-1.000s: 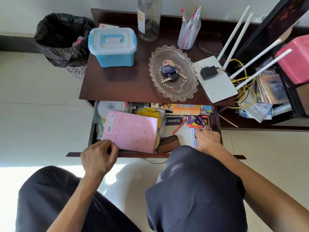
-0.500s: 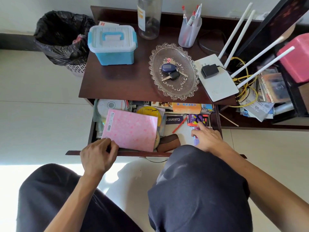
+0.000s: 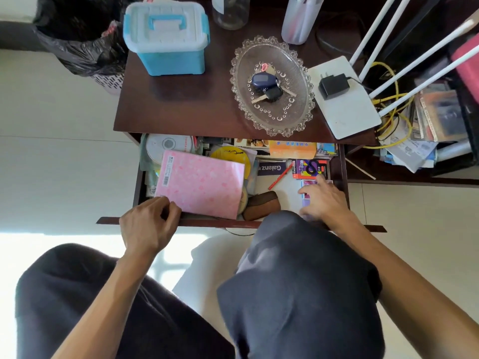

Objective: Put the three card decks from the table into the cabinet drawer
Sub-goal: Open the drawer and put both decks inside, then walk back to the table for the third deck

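Note:
The cabinet drawer (image 3: 243, 224) stands pulled open below the dark table top. Inside at the right lie a red and purple card deck (image 3: 309, 168) and, just in front of it, a pink and purple card deck (image 3: 308, 183) partly under my fingers. My right hand (image 3: 322, 199) rests flat on that nearer deck with its fingers spread. My left hand (image 3: 147, 224) curls over the drawer's front edge at the left, beside a pink notebook (image 3: 201, 183). A third deck cannot be made out.
The drawer also holds discs (image 3: 166, 145), a yellow disc, a brown pouch (image 3: 261, 206), a red pencil and an orange box. On the table top (image 3: 181, 110) stand a blue storage box (image 3: 166, 37), a glass dish (image 3: 270, 86) with keys, a router (image 3: 344, 99), a jar and a pen cup. My knees fill the foreground.
My right hand has slid a little forward in the drawer, its fingers reaching toward the red and purple deck. The left hand stays on the drawer front. The view has moved closer.

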`<state>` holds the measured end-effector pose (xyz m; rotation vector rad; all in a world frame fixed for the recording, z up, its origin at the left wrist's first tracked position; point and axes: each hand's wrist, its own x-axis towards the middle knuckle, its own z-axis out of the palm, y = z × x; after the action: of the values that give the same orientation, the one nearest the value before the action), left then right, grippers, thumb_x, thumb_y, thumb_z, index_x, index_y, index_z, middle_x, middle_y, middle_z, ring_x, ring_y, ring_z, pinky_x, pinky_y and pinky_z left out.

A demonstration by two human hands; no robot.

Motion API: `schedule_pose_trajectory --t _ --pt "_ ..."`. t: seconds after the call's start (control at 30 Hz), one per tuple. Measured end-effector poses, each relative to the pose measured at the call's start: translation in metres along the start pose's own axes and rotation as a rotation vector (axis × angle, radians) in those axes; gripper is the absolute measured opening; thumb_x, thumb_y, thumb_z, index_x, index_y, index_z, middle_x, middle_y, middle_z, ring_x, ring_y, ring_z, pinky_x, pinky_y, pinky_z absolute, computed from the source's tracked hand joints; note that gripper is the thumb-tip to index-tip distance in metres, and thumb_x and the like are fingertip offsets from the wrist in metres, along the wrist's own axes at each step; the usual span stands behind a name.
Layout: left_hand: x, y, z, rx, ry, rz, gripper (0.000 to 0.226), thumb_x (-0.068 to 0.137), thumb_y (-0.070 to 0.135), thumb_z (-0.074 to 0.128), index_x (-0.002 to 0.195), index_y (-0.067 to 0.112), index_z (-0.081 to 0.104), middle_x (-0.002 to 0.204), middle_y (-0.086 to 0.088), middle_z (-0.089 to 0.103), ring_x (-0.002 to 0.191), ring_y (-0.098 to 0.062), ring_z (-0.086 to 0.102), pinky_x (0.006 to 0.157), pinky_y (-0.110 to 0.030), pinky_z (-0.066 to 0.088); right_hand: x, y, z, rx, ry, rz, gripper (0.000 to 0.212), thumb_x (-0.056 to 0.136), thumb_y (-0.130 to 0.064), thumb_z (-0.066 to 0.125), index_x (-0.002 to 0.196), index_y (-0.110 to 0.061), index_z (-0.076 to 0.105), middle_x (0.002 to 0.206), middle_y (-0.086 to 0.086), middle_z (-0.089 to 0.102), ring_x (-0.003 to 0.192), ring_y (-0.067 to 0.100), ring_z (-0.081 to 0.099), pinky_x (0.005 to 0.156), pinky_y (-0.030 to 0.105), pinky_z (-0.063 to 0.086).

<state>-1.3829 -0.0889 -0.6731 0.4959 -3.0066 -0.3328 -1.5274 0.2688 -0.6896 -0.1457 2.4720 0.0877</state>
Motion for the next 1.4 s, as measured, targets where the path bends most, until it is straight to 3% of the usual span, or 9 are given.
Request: schedule_pose_trajectory --t 0.13,0.3,0.4,0.47,0.63,0.8,0.93,1.17,1.4 --pt "0.005 0.005 -0.004 0.017 -0.11 -0.038 0.042 0.09 0.037 0.048 0.053 0.019 0.041 0.049 0.007 0.043 0.04 -0.017 0.037 0.047 -0.018 0.025 -0.003 0.003 -0.003 0.143 0.023 -0.009 0.039 0.087 -0.034 0.075 0.124 -0.023 0.069 0.133 0.008 0.05 0.118 0.03 0.056 0.092 0.04 0.052" --pt "0.019 0.026 -0.055 -0.138 -0.501 -0.222 0.04 0.089 0.036 0.051 0.056 0.015 0.053 0.055 -0.002 0.055 0.055 -0.027 0.053 0.054 -0.029 0.039 -0.057 -0.002 -0.041 0.679 -0.103 0.11 0.019 0.098 -0.027 0.062 0.11 -0.017 0.072 0.106 0.002 0.066 0.1 0.023 0.065 0.071 0.025 0.049" --pt "0.016 0.05 -0.123 -0.319 -0.754 -0.33 0.029 0.089 0.033 0.054 0.092 0.017 0.077 0.096 -0.005 0.077 0.089 -0.028 0.069 0.082 -0.037 0.056 -0.123 -0.009 -0.08 0.763 -0.174 0.142 0.02 0.1 -0.03 0.061 0.113 -0.019 0.071 0.109 0.002 0.068 0.099 0.021 0.065 0.077 0.029 0.051" --pt "0.0 0.068 -0.182 -0.409 -0.844 -0.401 0.031 0.09 0.035 0.054 0.109 0.021 0.074 0.114 -0.002 0.074 0.106 -0.026 0.067 0.094 -0.035 0.052 -0.178 -0.012 -0.115 0.785 -0.196 0.126 0.016 0.098 -0.032 0.062 0.105 -0.021 0.071 0.103 0.002 0.071 0.095 0.022 0.068 0.075 0.029 0.052" --pt "-0.073 0.086 -0.352 -0.682 -0.918 -0.717 0.021 0.092 0.022 0.058 0.103 0.012 0.073 0.105 -0.017 0.075 0.092 -0.033 0.071 0.088 -0.042 0.056 -0.331 -0.009 -0.229 0.77 -0.099 0.088 0.019 0.098 -0.032 0.063 0.105 -0.018 0.075 0.099 -0.004 0.07 0.094 0.016 0.065 0.071 0.021 0.046" --pt "-0.163 0.084 -0.508 -0.745 -0.877 -0.88 0.02 0.094 0.018 0.052 0.098 0.014 0.071 0.083 -0.01 0.071 0.071 -0.024 0.064 0.058 -0.027 0.049 -0.459 0.003 -0.323 0.663 -0.24 0.048 0.021 0.099 -0.038 0.059 0.106 -0.024 0.073 0.101 -0.004 0.071 0.094 0.016 0.068 0.071 0.025 0.048" --pt "-0.228 0.079 -0.591 -0.859 -0.789 -1.015 0.027 0.096 0.002 0.045 0.113 -0.007 0.065 0.082 -0.019 0.063 0.072 -0.03 0.057 0.062 -0.028 0.046 -0.517 0.01 -0.369 0.593 -0.276 -0.006 0.014 0.098 -0.036 0.061 0.099 -0.027 0.072 0.093 -0.001 0.075 0.085 0.018 0.072 0.072 0.027 0.052" --pt "-0.31 0.093 -0.655 -0.946 -0.495 -1.318 0.031 0.097 0.007 0.042 0.115 0.001 0.066 0.091 -0.017 0.068 0.074 -0.026 0.06 0.054 -0.024 0.041 -0.508 0.015 -0.407 0.351 -0.37 -0.065 0.015 0.097 -0.019 0.064 0.103 -0.008 0.074 0.076 0.006 0.069 0.07 0.024 0.065 0.091 0.049 0.057" --pt "-0.389 0.156 -0.668 -1.051 -0.156 -1.648 0.032 0.099 0.015 0.041 0.118 0.006 0.065 0.095 -0.01 0.07 0.075 -0.016 0.064 0.058 -0.02 0.046 -0.45 -0.057 -0.445 0.013 -0.414 -0.349 0.018 0.098 -0.01 0.062 0.102 0.005 0.072 0.069 0.011 0.066 0.059 0.024 0.059 0.057 0.03 0.049"
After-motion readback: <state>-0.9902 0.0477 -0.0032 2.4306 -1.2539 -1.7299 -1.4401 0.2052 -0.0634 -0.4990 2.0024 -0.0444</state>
